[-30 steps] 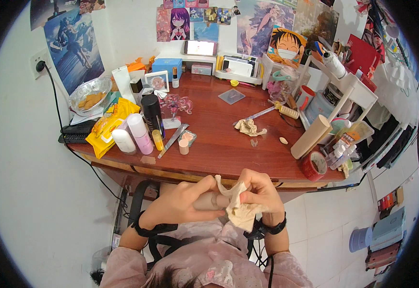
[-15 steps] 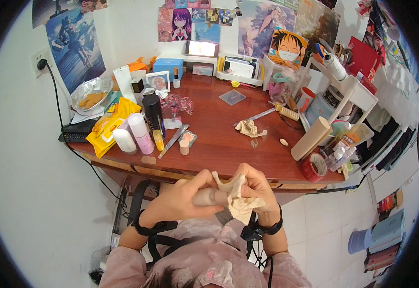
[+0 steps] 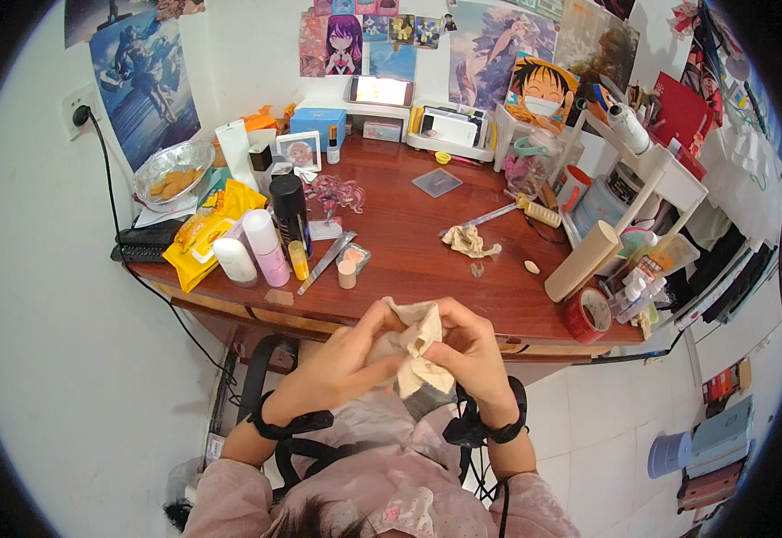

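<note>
Just in front of the desk's near edge, my two hands work close together. Closed on the left edge of a crumpled cream cloth (image 3: 427, 377), my left hand (image 3: 337, 366) also surrounds a pale rounded thing (image 3: 386, 348), mostly hidden by fingers and cloth. My right hand (image 3: 479, 357) grips the cloth from the right, its thumb pressed into the folds. One part of the cloth stands up between my fingertips; another hangs below my thumbs. On the desk beyond lies a second crumpled cream cloth (image 3: 470, 240).
Nearest on the desk (image 3: 391, 251) are a small beige-pink bottle (image 3: 346, 273), a pink-and-white can (image 3: 267, 247) and a yellow wipes pack (image 3: 216, 235). At right stand a tall beige cylinder (image 3: 584, 262), a red tape roll (image 3: 587, 316) and a white shelf (image 3: 664, 175).
My hands have moved closer together and slightly up. The cloth is now bunched between them, covering more of the pale rounded thing that showed in my left hand.
</note>
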The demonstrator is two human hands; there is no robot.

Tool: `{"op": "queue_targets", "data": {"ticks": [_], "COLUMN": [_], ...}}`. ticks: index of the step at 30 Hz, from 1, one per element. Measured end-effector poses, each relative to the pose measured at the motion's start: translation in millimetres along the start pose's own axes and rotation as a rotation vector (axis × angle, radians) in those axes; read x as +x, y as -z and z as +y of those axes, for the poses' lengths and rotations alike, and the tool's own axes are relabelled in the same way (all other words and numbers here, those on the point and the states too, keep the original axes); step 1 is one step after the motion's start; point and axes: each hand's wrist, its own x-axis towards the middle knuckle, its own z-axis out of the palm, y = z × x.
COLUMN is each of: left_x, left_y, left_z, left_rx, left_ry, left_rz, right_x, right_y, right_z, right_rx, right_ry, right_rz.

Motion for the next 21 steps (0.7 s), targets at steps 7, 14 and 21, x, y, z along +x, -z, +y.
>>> {"op": "queue_targets", "data": {"ticks": [7, 14, 21], "left_x": [0, -12, 0], "left_y": [-7, -1, 13], "left_z": [-28, -39, -20], "left_rx": [-0.023, 0.326, -0.456], "left_ry": [-0.142, -0.326, 0.108], "left_rz": [0.027, 0.005, -0.387], "right_x": [-4, -9, -14], "right_y": [-7, -14, 1], "right_z": [-5, -4, 11], "right_rx": [-0.347, -0.711, -0.709], "right_ry": [0.076, 0.225, 0.587], "right_rz": [0.084, 0.129, 0.283]}}
